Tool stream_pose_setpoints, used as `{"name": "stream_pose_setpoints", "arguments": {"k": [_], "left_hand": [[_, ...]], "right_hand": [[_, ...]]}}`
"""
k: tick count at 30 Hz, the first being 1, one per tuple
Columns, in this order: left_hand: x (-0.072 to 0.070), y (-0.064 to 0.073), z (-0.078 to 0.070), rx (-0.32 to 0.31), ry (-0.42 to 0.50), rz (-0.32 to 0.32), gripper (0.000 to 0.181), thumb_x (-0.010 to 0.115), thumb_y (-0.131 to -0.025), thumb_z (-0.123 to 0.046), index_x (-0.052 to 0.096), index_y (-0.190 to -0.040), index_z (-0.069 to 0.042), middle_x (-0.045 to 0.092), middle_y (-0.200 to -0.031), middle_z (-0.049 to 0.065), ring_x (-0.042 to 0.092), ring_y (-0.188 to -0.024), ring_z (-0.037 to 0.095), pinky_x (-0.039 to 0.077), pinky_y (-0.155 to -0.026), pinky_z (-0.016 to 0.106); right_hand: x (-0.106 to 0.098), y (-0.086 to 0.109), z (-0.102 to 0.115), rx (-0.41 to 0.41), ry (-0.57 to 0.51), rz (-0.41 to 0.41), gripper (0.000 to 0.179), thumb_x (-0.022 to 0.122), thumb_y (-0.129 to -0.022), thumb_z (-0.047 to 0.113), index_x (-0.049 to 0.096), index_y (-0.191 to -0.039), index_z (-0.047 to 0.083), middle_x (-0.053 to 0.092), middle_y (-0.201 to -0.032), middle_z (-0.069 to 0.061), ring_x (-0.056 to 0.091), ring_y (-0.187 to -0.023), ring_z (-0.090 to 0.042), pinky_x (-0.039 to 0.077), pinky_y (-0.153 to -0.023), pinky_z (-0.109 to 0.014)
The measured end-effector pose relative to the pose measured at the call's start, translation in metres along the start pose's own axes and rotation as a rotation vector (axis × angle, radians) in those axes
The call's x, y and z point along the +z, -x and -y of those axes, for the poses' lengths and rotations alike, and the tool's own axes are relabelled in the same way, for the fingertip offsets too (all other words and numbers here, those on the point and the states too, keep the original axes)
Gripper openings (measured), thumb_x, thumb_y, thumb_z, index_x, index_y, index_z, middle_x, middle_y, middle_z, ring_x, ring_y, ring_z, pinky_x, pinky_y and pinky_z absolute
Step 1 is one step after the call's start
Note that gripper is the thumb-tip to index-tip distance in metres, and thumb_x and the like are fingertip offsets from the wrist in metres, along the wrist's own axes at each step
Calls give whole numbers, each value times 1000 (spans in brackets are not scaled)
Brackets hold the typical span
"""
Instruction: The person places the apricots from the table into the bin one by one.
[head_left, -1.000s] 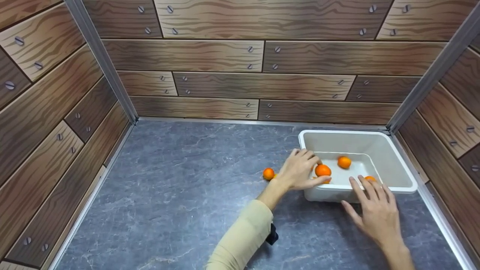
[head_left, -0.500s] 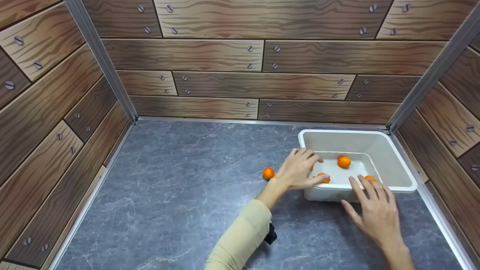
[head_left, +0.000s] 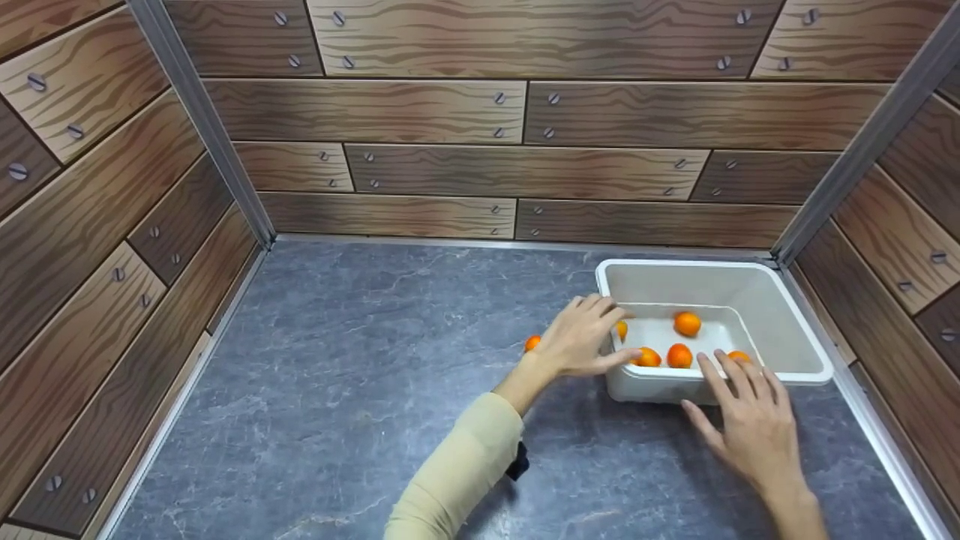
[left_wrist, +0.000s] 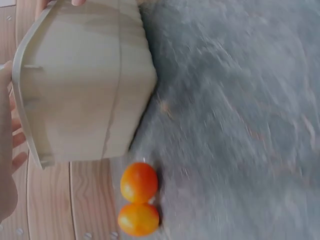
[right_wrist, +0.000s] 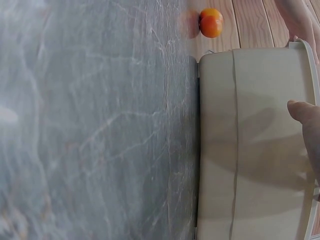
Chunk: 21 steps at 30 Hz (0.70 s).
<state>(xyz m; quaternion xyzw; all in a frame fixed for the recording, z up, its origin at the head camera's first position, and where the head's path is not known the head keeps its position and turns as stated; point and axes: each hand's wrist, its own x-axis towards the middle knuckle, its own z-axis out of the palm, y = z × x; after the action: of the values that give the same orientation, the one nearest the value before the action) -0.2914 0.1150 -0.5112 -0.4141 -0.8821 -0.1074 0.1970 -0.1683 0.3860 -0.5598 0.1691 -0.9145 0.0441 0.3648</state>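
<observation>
My left hand [head_left: 586, 336] is at the left rim of a white plastic bin [head_left: 697, 283], fingers spread and nothing in them. Several small, smooth, round orange fruits lie on the bin floor, among them one orange fruit [head_left: 679, 355] near the front wall. Over the front rim, my right hand [head_left: 754, 424] reaches with loosely extended fingers, its thumb outside the wall; the fingers partly cover another orange fruit. Two more fruits, a redder one [left_wrist: 139, 182] and a yellower one [left_wrist: 138, 219], touch each other on the table left of the bin, mostly hidden behind the left hand in the head view.
A grey marbled tabletop [head_left: 375, 360] spreads left and in front of the bin. Wood-patterned panels [head_left: 517, 112] with metal edging enclose the back and both sides. The bin stands close to the back right corner.
An orange fruit has left my left hand and now lies in the bin, toward the front middle. The left hand has shifted slightly left. My right hand has stayed in place.
</observation>
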Motion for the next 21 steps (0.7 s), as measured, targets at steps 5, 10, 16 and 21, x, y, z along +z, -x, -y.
{"name": "stream_pose_setpoints", "arguments": {"k": [5, 10, 16, 21], "left_hand": [[-3, 7, 10, -5, 26, -3, 65, 55, -100, -67, 59, -145, -21, 66, -133, -1, 61, -125, 17, 50, -106, 34], [-6, 15, 22, -25, 33, 31, 67, 53, -100, -68, 57, -147, -20, 65, -138, 1, 61, -127, 18, 49, -109, 36], [-3, 27, 39, -25, -5, 62, 67, 51, -100, -69, 58, -145, -20, 67, -136, 1, 61, -125, 19, 50, -106, 36], [6, 41, 50, -51, -26, 121, 71, 52, -98, -72, 57, -147, -20, 65, -137, 2, 60, -126, 20, 49, -106, 38]], "right_hand": [[0, -2, 1, -3, -11, -37, 73, 43, -102, 68, 61, -147, 13, 66, -136, -23, 57, -126, -46, 38, -109, -66], [1, -2, 2, 1, -13, -23, 73, 43, -103, 68, 62, -146, 12, 66, -137, -22, 56, -128, -46, 37, -110, -65], [1, -1, 0, 3, -11, 1, 75, 43, -103, 69, 62, -146, 11, 65, -139, -23, 55, -129, -46, 36, -111, -65], [1, 0, -1, 5, 0, 12, 75, 43, -102, 68, 60, -147, 11, 64, -140, -23, 55, -130, -46, 37, -112, -65]]}}
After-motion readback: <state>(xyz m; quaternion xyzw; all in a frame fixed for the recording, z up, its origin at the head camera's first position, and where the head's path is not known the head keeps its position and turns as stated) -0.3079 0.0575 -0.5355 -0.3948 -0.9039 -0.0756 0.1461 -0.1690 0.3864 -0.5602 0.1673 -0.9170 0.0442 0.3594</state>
